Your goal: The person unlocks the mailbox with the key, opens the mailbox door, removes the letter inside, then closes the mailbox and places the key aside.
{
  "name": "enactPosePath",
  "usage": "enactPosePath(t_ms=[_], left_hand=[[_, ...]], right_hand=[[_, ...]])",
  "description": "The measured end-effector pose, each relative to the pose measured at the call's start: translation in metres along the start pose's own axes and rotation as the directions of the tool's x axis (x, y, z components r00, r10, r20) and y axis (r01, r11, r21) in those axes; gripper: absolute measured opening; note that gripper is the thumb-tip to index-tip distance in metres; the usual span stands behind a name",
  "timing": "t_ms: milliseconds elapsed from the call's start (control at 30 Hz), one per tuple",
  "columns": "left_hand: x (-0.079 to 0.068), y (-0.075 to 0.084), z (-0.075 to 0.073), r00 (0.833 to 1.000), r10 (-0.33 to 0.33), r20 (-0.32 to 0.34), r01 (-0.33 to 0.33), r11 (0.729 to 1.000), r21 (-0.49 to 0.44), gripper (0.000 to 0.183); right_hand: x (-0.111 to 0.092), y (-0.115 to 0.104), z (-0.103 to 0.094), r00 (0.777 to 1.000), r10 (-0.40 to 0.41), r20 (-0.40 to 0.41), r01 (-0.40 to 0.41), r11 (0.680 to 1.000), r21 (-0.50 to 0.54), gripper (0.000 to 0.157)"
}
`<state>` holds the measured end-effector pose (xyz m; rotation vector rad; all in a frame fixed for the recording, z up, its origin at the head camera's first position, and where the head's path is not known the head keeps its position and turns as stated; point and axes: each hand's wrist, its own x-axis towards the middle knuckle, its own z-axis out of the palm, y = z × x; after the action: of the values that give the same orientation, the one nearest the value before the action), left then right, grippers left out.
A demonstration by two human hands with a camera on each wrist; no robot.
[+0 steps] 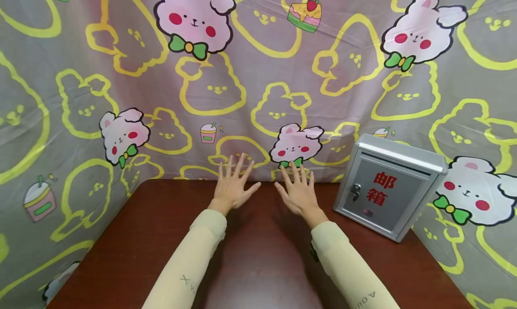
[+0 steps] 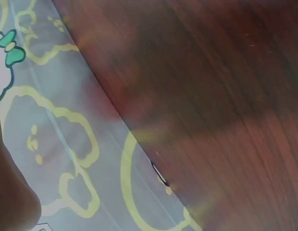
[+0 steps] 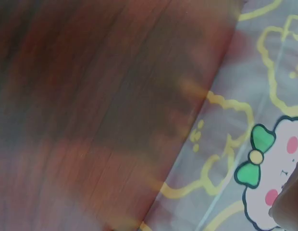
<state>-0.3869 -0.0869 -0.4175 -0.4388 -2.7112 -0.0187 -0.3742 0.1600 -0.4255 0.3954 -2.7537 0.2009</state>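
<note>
Both hands are stretched out over the far part of a dark red-brown wooden table (image 1: pixel 258 264), fingers straight and spread. The left hand (image 1: pixel 232 190) holds nothing; its thumb points toward the right hand (image 1: pixel 300 192), which is likewise bare and spread. A gap separates the two hands. To the right of the right hand stands a grey metal mailbox (image 1: pixel 391 185) with red characters, a slot along its top and a small lock with a key on its left side. Each wrist view catches just a blurred bit of a finger (image 2: pixel 14 187) or thumb (image 3: pixel 289 202) at its edge.
A patterned curtain (image 1: pixel 226 84) with cartoon bunnies and yellow outlines hangs behind the table and along both sides. The table's far edge meets the cloth just past the fingertips. The mailbox sits near the table's right edge.
</note>
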Motion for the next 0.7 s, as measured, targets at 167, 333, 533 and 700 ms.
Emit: enactPosePath(t_ms=[167,333,533,700], left_hand=[[-0.006,-0.001,-0.006,1.000,0.001,-0.011,-0.002,0.999,-0.046,0.081],[-0.018,0.001,-0.009,1.000,-0.003,0.015,0.005,0.995,-0.096,0.080],[-0.026,0.009,-0.013,1.000,0.015,-0.023,-0.018,0.989,-0.147,0.080],[-0.030,0.018,-0.017,0.998,0.035,-0.050,-0.044,0.979,-0.197,0.078]], right_hand=[[-0.012,0.016,-0.014,1.000,0.008,-0.023,-0.007,0.999,0.036,0.071],[-0.029,0.028,-0.025,0.999,0.023,-0.032,-0.020,0.996,0.089,0.069],[-0.050,0.040,-0.042,0.995,0.012,-0.095,0.001,0.991,0.137,0.068],[-0.072,0.054,-0.061,0.981,0.032,-0.192,0.003,0.984,0.181,0.065]])
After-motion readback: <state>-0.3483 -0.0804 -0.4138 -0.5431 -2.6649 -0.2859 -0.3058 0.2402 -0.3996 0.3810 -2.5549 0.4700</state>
